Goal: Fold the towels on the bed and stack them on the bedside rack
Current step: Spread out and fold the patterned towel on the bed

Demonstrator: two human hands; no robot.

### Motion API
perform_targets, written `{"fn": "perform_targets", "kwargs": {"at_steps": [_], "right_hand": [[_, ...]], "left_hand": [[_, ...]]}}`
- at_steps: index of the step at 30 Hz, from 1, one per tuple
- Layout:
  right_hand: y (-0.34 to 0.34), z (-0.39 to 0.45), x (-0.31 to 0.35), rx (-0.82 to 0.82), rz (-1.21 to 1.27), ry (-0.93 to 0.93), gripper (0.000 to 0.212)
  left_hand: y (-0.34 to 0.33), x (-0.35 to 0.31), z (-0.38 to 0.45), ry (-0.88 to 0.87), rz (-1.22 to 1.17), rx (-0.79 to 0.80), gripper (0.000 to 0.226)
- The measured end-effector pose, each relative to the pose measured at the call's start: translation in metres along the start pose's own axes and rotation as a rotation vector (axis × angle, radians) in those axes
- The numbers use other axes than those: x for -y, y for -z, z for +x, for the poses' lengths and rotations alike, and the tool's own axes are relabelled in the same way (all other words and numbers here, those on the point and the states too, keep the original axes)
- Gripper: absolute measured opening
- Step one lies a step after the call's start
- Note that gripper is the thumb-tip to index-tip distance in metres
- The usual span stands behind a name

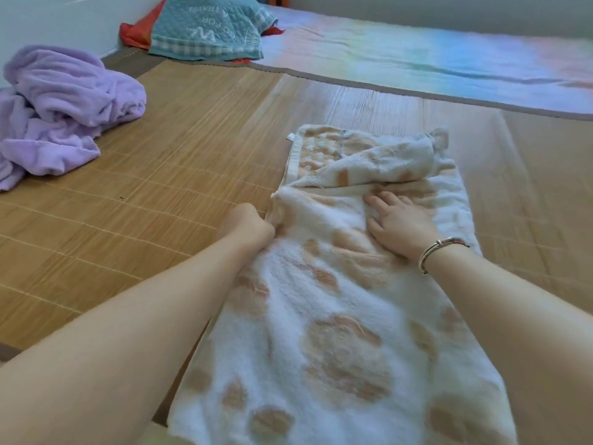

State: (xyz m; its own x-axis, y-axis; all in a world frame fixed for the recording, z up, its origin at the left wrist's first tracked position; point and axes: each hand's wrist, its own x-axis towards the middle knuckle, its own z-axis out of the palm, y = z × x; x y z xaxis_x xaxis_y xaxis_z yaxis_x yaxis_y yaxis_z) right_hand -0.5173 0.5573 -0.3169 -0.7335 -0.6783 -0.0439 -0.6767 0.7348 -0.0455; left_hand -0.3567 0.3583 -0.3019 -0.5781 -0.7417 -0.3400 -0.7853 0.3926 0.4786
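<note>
Head view: white terry towel with peach blotches pinched at left fold edge by left hand, pressed flat by spread right hand (far flap rumpled); fold best tensioned, smoothed outward

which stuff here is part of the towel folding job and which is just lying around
Part of the job:
- white and orange towel, left hand gripping its left edge, right hand flat on it
- crumpled purple towel, not yet folded
- teal towel at the far end

Just lying about:
- bamboo mat
- red cloth under the teal towel
- bracelet
</note>
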Motion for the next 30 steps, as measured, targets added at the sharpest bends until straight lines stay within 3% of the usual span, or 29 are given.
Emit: {"fn": "perform_targets", "kwargs": {"at_steps": [3,5,7,11,15,19,22,25,28,30], "right_hand": [[0.016,-0.008,-0.017,0.091,-0.073,-0.115,0.053],[0.027,-0.021,-0.034,0.139,-0.153,-0.208,0.053],[0.034,-0.038,-0.051,0.18,-0.21,-0.29,0.052],[0.039,-0.076,-0.074,0.199,-0.272,-0.374,0.052],[0.043,-0.119,-0.079,0.222,-0.244,-0.392,0.051],[0.045,-0.147,-0.072,0.208,-0.188,-0.39,0.037],[0.04,-0.163,-0.059,0.179,-0.231,-0.404,0.034],[0.025,-0.177,-0.055,0.128,-0.343,-0.32,0.052],[0.011,-0.183,-0.056,0.173,-0.114,-0.213,0.064],[0.006,-0.187,-0.053,0.199,0.051,-0.246,0.068]], "left_hand": [[-0.007,-0.041,-0.009,-0.109,0.124,-0.188,0.015],[-0.021,-0.064,-0.024,-0.135,0.086,-0.235,0.038],[-0.039,-0.082,-0.052,-0.193,0.03,-0.152,0.057],[-0.08,-0.097,-0.126,-0.326,0.12,0.067,0.066],[-0.111,-0.088,-0.169,-0.284,0.138,0.156,0.071],[-0.12,-0.052,-0.17,-0.215,0.095,0.062,0.078],[-0.123,-0.027,-0.165,-0.268,0.164,-0.045,0.078],[-0.125,-0.015,-0.159,-0.353,0.243,-0.074,0.081],[-0.119,-0.009,-0.144,-0.408,0.295,-0.043,0.084],[-0.112,-0.005,-0.13,-0.459,0.338,-0.016,0.086]]}}
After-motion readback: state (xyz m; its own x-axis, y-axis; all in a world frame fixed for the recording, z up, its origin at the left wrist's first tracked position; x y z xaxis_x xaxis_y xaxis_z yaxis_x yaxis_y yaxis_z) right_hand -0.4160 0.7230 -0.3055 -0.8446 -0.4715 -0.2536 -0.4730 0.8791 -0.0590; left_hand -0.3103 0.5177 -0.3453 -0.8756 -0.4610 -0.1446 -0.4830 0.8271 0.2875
